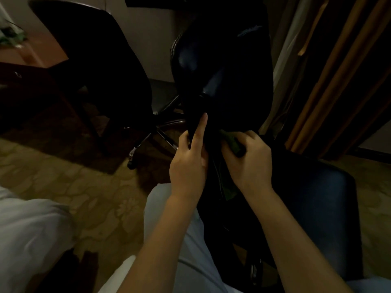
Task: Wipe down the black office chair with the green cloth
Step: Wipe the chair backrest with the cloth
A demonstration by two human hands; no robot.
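1. Dim room, patterned beige carpet across the floor; white fabric bunched at lower left.
2. Upper left: a second dark chair, well apart from the hands.
3. Chrome wheeled base on the carpet between the two chairs; can't tell which chair it belongs to.
4. Person's leg in light trousers at bottom centre, just beside the near chair.
5. Left hand grips an edge of the black office chair: thumb on the left side, index finger straight up along the edge, other fingers curled behind it.
6. Black office chair fills centre and right, glossy backrest up top, seat towards lower right.
7. Green cloth sits bunched on the chair low down, just right of the left hand; more of it shows lower, between the wrists.
8. Right hand clamps the cloth, fingers curled over it, pressing it to the chair.
9. Tan curtains hang at far right.
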